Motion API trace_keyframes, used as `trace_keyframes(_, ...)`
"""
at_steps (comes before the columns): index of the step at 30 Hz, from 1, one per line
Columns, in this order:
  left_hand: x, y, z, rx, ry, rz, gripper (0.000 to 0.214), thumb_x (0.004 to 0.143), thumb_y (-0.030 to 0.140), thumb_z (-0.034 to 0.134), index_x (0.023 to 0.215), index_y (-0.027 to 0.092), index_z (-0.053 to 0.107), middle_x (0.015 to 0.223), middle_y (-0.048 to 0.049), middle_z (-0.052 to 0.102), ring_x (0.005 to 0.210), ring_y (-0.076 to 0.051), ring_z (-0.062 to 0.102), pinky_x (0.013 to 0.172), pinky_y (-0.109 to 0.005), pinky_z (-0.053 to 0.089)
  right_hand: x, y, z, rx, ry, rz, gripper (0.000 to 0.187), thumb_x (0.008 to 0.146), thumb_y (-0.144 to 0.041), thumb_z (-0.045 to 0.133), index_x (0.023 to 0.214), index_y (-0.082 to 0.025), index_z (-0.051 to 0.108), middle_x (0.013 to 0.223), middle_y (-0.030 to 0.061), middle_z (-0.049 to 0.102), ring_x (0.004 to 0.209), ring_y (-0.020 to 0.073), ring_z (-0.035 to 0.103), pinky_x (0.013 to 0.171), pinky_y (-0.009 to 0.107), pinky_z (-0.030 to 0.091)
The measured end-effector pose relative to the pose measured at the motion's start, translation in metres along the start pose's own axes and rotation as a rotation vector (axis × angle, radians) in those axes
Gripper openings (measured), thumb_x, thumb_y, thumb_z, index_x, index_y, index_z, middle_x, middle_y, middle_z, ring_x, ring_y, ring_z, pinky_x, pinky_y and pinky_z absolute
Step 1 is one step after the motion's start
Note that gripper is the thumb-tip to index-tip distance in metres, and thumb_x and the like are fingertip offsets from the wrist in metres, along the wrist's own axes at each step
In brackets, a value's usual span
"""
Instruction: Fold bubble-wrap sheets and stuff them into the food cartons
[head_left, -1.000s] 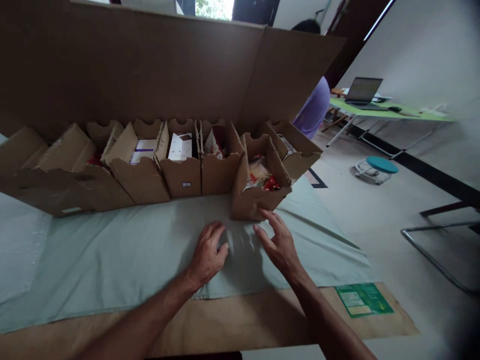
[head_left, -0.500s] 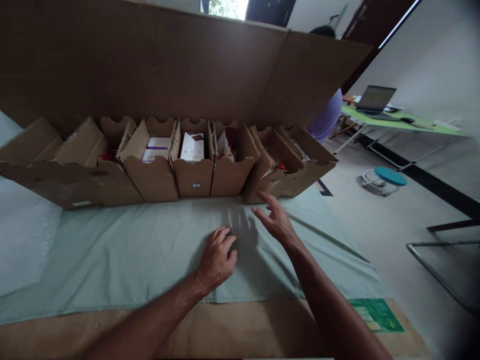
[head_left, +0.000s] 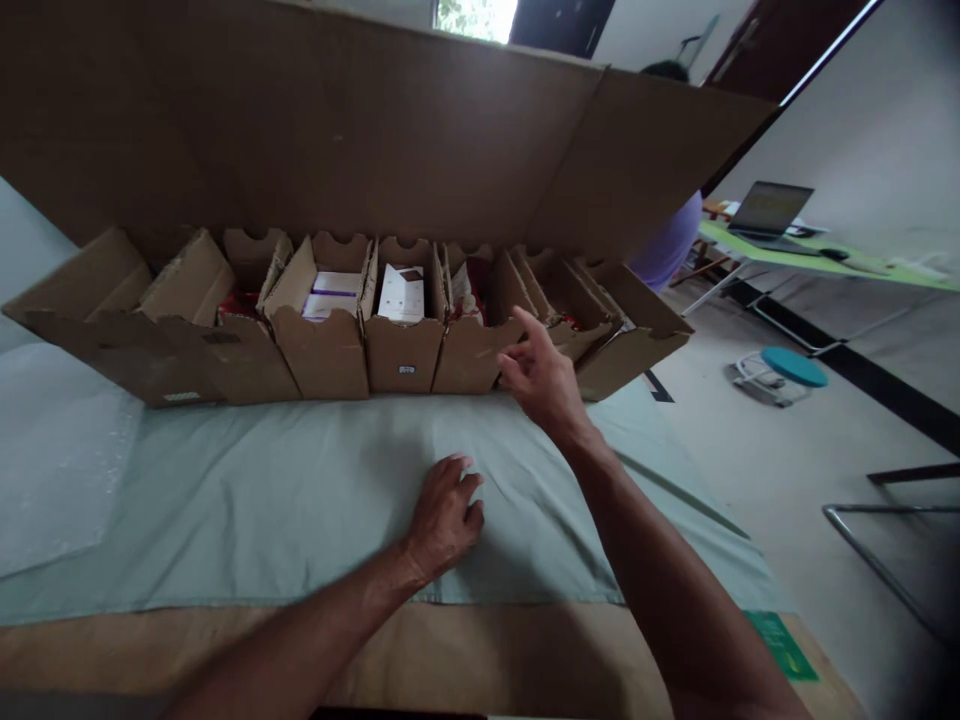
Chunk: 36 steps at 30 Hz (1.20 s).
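Observation:
A row of open cardboard bins [head_left: 322, 352] stands along the back of the table, in front of a tall cardboard sheet [head_left: 360, 130]. My right hand [head_left: 541, 378] reaches forward with fingers apart and touches the front of the bin [head_left: 562, 325] near the right end of the row; it holds nothing. My left hand [head_left: 444, 515] lies palm down on the pale green cloth [head_left: 247, 500], fingers loosely curled, nothing in it. Some bins hold white boxes [head_left: 401, 292]; others hold red and white packets.
The cloth covers a brown tabletop [head_left: 225, 650] with a green label [head_left: 781, 648] at its right edge. A person in a purple top [head_left: 667, 245] sits behind the cardboard. Beyond, a green desk with a laptop [head_left: 769, 210], a teal stool [head_left: 784, 368] and a metal frame.
The right-hand bin that stood pulled out toward me is back in line with the row. My right hand followed it forward and now rests against it. My left hand barely moved.

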<state>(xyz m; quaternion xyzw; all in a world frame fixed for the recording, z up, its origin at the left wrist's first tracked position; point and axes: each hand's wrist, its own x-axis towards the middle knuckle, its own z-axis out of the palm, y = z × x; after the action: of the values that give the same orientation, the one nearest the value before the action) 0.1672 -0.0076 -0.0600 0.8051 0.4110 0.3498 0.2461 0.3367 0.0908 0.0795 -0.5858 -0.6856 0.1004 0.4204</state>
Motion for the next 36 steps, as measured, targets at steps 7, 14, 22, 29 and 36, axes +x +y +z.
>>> trace_keyframes(7,0.005,0.004,0.0,-0.278,0.118,-0.117,0.032,0.073,0.01,0.063,0.102,0.021,0.071,0.123,-0.0118,0.07,0.124,-0.031,0.061,0.114,-0.054,0.046,0.045,-0.015,0.014,-0.422,-0.063,0.016,0.027,0.082,-0.021,0.058,0.102,-0.024,0.077,0.08,0.0048,0.076,0.078,0.0256,0.069,0.071,0.035,0.051)
trace_keyframes(14,0.022,-0.008,-0.04,-0.541,0.571,-0.429,0.024,0.099,0.036,0.043,0.113,0.022,0.057,0.108,-0.0075,0.066,0.101,-0.021,0.064,0.094,-0.038,0.053,-0.052,-0.034,-0.025,-0.33,-0.012,-0.037,0.02,0.089,-0.029,0.055,0.095,-0.026,0.074,0.075,0.0014,0.076,0.065,0.022,0.069,0.062,0.032,0.047)
trace_keyframes(22,0.025,0.003,-0.085,-0.654,0.659,-0.397,0.042,0.095,0.054,0.052,0.116,0.02,0.063,0.122,-0.0101,0.067,0.118,-0.025,0.062,0.106,-0.042,0.048,-0.216,-0.037,-0.12,-0.201,0.096,-0.092,0.016,0.09,-0.035,0.063,0.102,-0.032,0.074,0.09,0.005,0.078,0.078,0.0286,0.073,0.071,0.043,0.056)
trace_keyframes(29,-0.004,0.035,-0.064,-0.756,0.168,-0.258,0.053,0.102,0.059,0.041,0.134,0.023,0.065,0.142,-0.0084,0.065,0.139,-0.028,0.053,0.121,-0.048,0.039,-0.297,-0.006,-0.13,0.212,0.317,0.345,0.078,0.087,-0.053,0.071,0.157,-0.036,0.04,0.145,0.0114,0.062,0.129,0.0381,0.061,0.095,0.052,0.057)
trace_keyframes(36,-0.025,0.037,-0.033,-0.903,0.261,-0.365,0.061,0.103,0.063,0.033,0.141,0.025,0.06,0.145,-0.0067,0.064,0.148,-0.025,0.046,0.126,-0.047,0.034,-0.286,0.006,-0.08,-0.044,0.231,0.393,0.044,0.084,-0.06,0.072,0.106,-0.022,0.073,0.099,0.0119,0.076,0.093,0.0359,0.071,0.083,0.05,0.057)
